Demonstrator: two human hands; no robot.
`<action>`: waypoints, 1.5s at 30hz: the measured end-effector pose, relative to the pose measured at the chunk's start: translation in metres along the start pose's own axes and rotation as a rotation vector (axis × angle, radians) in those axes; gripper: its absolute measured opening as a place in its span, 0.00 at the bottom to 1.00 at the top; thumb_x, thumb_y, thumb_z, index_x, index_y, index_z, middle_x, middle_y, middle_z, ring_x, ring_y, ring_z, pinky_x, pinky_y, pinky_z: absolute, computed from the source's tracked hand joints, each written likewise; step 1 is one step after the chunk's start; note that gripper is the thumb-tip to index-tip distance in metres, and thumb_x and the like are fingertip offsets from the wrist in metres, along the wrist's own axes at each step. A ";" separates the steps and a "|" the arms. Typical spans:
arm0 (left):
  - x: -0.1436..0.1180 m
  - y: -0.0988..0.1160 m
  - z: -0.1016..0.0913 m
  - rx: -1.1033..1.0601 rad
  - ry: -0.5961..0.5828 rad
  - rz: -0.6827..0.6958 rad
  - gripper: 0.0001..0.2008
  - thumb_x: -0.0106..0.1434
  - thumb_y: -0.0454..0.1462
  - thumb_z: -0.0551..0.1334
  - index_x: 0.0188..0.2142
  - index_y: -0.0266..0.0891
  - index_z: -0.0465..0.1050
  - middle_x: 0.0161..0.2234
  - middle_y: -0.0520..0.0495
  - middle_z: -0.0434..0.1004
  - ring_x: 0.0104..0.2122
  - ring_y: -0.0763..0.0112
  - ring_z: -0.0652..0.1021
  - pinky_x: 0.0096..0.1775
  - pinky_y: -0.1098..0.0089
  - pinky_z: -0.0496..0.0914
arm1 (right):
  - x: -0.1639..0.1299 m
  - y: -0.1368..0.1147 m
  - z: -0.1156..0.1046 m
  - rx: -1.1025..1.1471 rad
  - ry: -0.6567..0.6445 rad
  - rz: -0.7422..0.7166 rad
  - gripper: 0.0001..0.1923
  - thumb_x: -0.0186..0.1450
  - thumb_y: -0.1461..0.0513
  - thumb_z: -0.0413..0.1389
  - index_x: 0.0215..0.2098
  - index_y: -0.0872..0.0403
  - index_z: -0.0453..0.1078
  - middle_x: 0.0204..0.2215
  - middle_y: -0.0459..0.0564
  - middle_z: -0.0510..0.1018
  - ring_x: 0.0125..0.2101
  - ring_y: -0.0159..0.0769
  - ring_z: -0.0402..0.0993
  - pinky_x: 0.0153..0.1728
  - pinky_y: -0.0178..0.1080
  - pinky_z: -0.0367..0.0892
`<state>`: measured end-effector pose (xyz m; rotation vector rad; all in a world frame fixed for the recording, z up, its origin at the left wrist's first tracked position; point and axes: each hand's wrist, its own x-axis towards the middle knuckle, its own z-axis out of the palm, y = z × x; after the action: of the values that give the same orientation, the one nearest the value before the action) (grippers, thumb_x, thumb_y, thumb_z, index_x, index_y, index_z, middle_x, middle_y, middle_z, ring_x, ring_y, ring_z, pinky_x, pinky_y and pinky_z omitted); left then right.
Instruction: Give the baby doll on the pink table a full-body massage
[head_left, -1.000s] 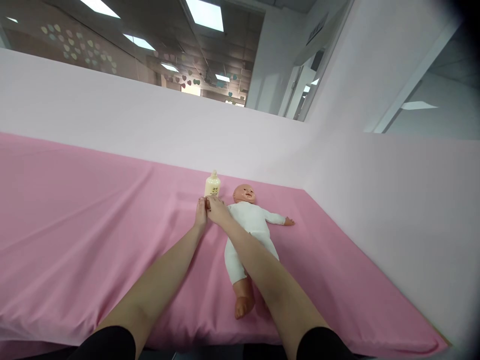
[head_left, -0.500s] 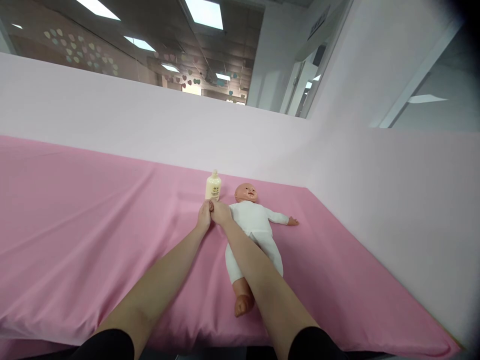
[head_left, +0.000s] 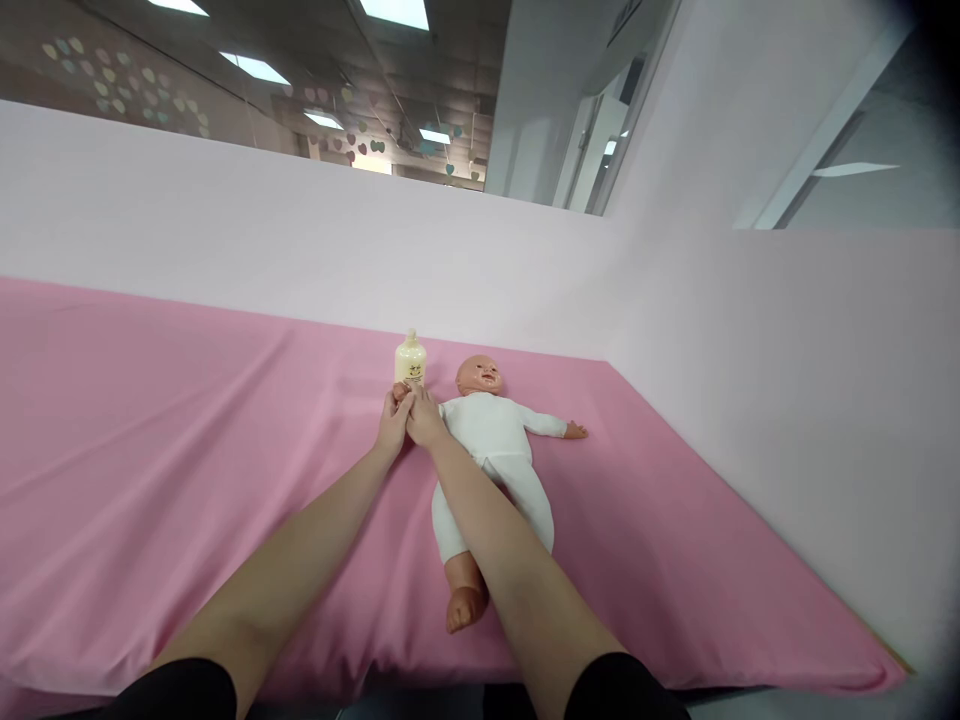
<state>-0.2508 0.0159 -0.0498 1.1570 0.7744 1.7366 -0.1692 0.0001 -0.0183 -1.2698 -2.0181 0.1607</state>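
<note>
A baby doll [head_left: 487,425] in a white suit lies on its back, its head toward the wall and one arm stretched out to the right. Its other arm reaches left, where the doll's hand [head_left: 401,390] shows between my fingers. My left hand [head_left: 391,425] is closed around that small hand from the left side. From the right, my right hand [head_left: 426,420] closes on the same hand and wrist, hiding most of the forearm. My right forearm crosses over the doll's hips and covers one of its legs. Just behind my fingers stands a cream-coloured bottle [head_left: 410,362].
A pink sheet [head_left: 187,430] with folds covers the table up to its front edge. White walls [head_left: 337,245] close off the back and right sides. Above the back wall is a window pane [head_left: 420,100] with heart-shaped stickers and ceiling lights.
The camera view has shifted slightly, so everything sits a little further left. My fingers have moved on the doll's hand, which now shows more above them.
</note>
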 end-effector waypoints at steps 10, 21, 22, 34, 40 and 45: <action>-0.005 0.016 0.002 -0.035 0.130 -0.068 0.14 0.50 0.37 0.66 0.28 0.41 0.59 0.26 0.57 0.64 0.27 0.77 0.70 0.35 0.74 0.68 | 0.000 0.005 -0.002 -0.085 -0.088 0.154 0.24 0.60 0.62 0.54 0.53 0.54 0.58 0.48 0.55 0.74 0.47 0.43 0.70 0.50 0.44 0.61; -0.002 0.013 -0.002 -0.012 0.201 -0.061 0.16 0.59 0.49 0.59 0.26 0.39 0.66 0.26 0.52 0.71 0.28 0.72 0.73 0.34 0.71 0.68 | 0.000 0.005 -0.004 -0.193 -0.169 0.130 0.21 0.57 0.56 0.58 0.48 0.51 0.64 0.43 0.52 0.77 0.45 0.44 0.72 0.48 0.44 0.60; -0.002 0.013 -0.002 -0.008 0.211 -0.053 0.15 0.59 0.48 0.59 0.26 0.39 0.67 0.26 0.52 0.71 0.28 0.73 0.73 0.34 0.71 0.68 | 0.000 0.005 -0.004 -0.191 -0.168 0.117 0.20 0.57 0.55 0.58 0.47 0.51 0.64 0.42 0.51 0.77 0.45 0.44 0.72 0.47 0.44 0.61; -0.003 0.015 -0.004 -0.011 0.176 -0.015 0.09 0.56 0.43 0.63 0.30 0.39 0.72 0.34 0.49 0.74 0.35 0.71 0.74 0.40 0.71 0.68 | 0.000 0.002 -0.006 -0.207 -0.156 0.120 0.20 0.57 0.54 0.58 0.45 0.53 0.65 0.41 0.53 0.77 0.41 0.41 0.74 0.42 0.39 0.63; 0.000 0.007 -0.003 -0.079 0.130 -0.092 0.16 0.58 0.49 0.60 0.30 0.38 0.73 0.32 0.46 0.77 0.34 0.70 0.76 0.40 0.69 0.69 | -0.002 -0.001 -0.011 -0.217 -0.247 0.110 0.20 0.62 0.52 0.53 0.49 0.50 0.65 0.41 0.51 0.78 0.40 0.43 0.75 0.38 0.38 0.64; 0.003 0.005 -0.004 -0.123 0.164 -0.130 0.22 0.61 0.54 0.54 0.31 0.37 0.72 0.33 0.45 0.78 0.34 0.68 0.78 0.39 0.67 0.71 | -0.001 0.001 -0.010 -0.213 -0.235 0.059 0.22 0.64 0.49 0.51 0.51 0.50 0.64 0.43 0.50 0.78 0.42 0.42 0.75 0.39 0.38 0.63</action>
<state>-0.2562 0.0166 -0.0461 0.8716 0.8103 1.7588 -0.1620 -0.0029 -0.0118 -1.5037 -2.2450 0.1307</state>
